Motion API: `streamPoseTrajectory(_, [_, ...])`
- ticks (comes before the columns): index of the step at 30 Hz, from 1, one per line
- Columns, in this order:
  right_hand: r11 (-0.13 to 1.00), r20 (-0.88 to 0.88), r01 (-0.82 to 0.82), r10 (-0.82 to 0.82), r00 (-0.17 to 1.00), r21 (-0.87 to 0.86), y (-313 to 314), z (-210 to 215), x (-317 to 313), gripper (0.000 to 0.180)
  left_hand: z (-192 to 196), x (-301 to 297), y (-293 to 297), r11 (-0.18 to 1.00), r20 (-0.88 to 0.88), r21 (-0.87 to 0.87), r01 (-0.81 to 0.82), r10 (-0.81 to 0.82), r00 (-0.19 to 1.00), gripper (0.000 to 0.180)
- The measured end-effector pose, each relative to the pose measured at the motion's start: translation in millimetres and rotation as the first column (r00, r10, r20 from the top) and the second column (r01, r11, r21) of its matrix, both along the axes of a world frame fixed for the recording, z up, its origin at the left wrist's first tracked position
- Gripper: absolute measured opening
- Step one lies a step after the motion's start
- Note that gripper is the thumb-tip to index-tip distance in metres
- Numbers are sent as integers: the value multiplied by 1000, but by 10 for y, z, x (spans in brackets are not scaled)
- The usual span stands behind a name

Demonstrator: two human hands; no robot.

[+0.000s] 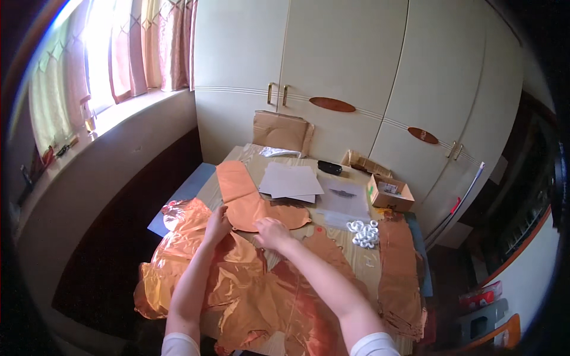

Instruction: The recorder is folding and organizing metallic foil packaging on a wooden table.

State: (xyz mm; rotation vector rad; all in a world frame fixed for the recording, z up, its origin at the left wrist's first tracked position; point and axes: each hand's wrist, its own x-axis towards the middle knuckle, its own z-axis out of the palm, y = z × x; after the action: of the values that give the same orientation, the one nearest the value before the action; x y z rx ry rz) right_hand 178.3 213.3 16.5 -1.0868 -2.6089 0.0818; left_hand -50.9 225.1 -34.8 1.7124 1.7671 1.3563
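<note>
A flat, uninflated copper-coloured foil balloon (pixel 240 193) lies on the table in front of me, with a long arm toward the back left and a rounded lobe to the right. My left hand (pixel 218 225) is closed at its near left edge, fingertips partly hidden. My right hand (pixel 274 234) has curled fingers gripping its near edge. Under my forearms spread more shiny copper foil balloons (pixel 255 302), crumpled and overlapping. One bunched foil balloon (pixel 178 243) hangs past the table's left side.
Grey sheets (pixel 291 180) lie behind the balloon, beside a black object (pixel 329 167). To the right are a clear plastic bag (pixel 341 199), white rings (pixel 363 233), a small box (pixel 392 193) and a stack of folded copper foil (pixel 399 267). Cardboard (pixel 282 132) leans against the wardrobe (pixel 338 53).
</note>
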Motion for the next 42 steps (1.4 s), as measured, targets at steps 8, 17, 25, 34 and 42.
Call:
streamPoseTrajectory(8, [994,36,20,-24,999,105,206,-309,-404,17,20,50,-219,992,-21,106,-61,64,998,33])
streamPoseTrajectory(17, [940,-325,213,-295,899,-266,286,-125,-307,24,166,153,-304,996,-79,91,-9,16,997,34])
streamPoseTrajectory(25, [981,-262,188,-195,945,-52,260,-218,-323,14,67,94,-261,992,-257,117,36,-5,966,18])
streamPoseTrajectory(34, [982,-153,101,-77,985,158,151,-290,-326,17,157,175,-289,989,-185,147,22,5,983,16])
streamPoseTrajectory(42, [957,-419,211,-277,865,-197,273,-194,-362,22,218,196,-327,991,-215,134,10,19,976,28])
